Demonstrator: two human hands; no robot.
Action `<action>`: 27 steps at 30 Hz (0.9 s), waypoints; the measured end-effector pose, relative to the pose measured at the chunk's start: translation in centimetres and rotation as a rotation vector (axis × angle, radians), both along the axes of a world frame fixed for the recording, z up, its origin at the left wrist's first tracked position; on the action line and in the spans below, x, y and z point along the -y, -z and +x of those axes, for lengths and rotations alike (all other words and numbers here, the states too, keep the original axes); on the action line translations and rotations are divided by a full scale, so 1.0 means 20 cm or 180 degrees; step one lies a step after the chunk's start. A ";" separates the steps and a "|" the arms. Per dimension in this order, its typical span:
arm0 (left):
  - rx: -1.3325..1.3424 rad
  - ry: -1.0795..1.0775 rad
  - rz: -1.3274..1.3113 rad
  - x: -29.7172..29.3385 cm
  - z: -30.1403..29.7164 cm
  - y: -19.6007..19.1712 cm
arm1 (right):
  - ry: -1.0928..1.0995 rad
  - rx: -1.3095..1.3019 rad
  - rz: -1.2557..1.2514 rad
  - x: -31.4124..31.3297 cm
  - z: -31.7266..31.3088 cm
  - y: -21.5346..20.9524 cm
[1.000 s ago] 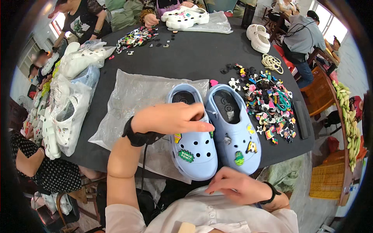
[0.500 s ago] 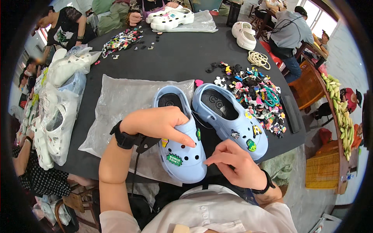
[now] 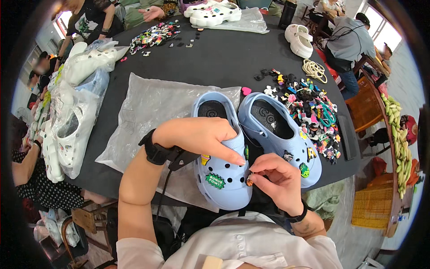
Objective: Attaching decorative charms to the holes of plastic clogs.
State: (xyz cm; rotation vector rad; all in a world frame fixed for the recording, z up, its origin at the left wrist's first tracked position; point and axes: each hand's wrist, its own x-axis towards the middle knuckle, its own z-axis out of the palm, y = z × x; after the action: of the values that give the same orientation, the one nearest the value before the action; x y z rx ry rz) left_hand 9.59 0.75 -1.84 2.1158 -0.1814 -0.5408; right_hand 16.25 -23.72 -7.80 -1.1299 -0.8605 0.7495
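Note:
A pair of light blue clogs stands in front of me, toes toward me. On the left clog [image 3: 226, 197] are a green burst-shaped charm [image 3: 215, 181], a yellow charm and a green one at the side; several holes are bare. My left hand [image 3: 199, 136] lies across its upper, thumb pressed along the top, other fingers hidden by the hand. Close to the clog's right side, my right hand [image 3: 280, 181] pinches a small orange-and-black ball-shaped shoe charm [image 3: 249, 182]. The right clog [image 3: 287, 142] carries several charms, including a green one [image 3: 304, 169].
Under the clogs lies a clear plastic bag [image 3: 148, 107]. A heap of loose charms [image 3: 313, 112] sits right, another pile [image 3: 154, 36] far left. Bagged white clogs [image 3: 69, 134] line the left edge. Beyond are white clogs [image 3: 215, 13], coiled cord [image 3: 315, 70] and co-workers.
My right hand has turned and risen slightly, so the charm in its pinch now shows. Across the table, a co-worker's hand has moved left and opened. The whole view has shifted a little.

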 end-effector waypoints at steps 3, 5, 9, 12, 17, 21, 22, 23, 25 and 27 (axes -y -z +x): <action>-0.0015 0.0002 -0.0015 0.00 0.00 0.00 | 0.0091 0.0088 0.0049 -0.02 -0.01 0.02; -0.0009 0.0029 -0.0043 0.00 0.01 0.00 | 0.0167 0.0266 0.0110 -0.03 -0.02 0.03; -0.0049 0.0066 0.0078 0.00 0.00 -0.02 | 0.0282 0.0865 0.0149 -0.05 -0.05 0.03; 0.0076 0.0120 -0.0134 -0.01 0.01 0.03 | 0.0501 0.1149 0.0214 -0.06 -0.06 0.03; 0.0013 0.0061 0.0052 0.00 -0.01 -0.02 | 0.0724 0.1576 0.0296 -0.07 -0.04 0.07; 0.0748 -0.0106 0.1000 0.06 -0.03 -0.02 | 0.0638 0.0886 0.0169 -0.06 -0.05 0.11; 0.0742 -0.0106 0.1007 0.08 -0.04 -0.02 | 0.0595 0.0780 0.0161 -0.06 -0.05 0.11; 0.0877 -0.0262 0.1334 0.11 -0.05 -0.03 | 0.0554 0.0675 0.0153 -0.06 -0.05 0.12; 0.1012 -0.0410 0.1666 0.12 -0.07 -0.03 | 0.0512 0.0572 0.0101 -0.06 -0.04 0.12; 0.1071 -0.0504 0.1672 0.13 -0.08 -0.03 | 0.0473 0.0468 0.0048 -0.06 -0.04 0.12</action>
State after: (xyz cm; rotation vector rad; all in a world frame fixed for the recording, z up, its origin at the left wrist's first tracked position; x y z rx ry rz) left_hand 8.01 -1.76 -1.17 2.6993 -0.0609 -0.1374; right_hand 15.43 -22.57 -10.14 -1.2324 -0.8927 0.5418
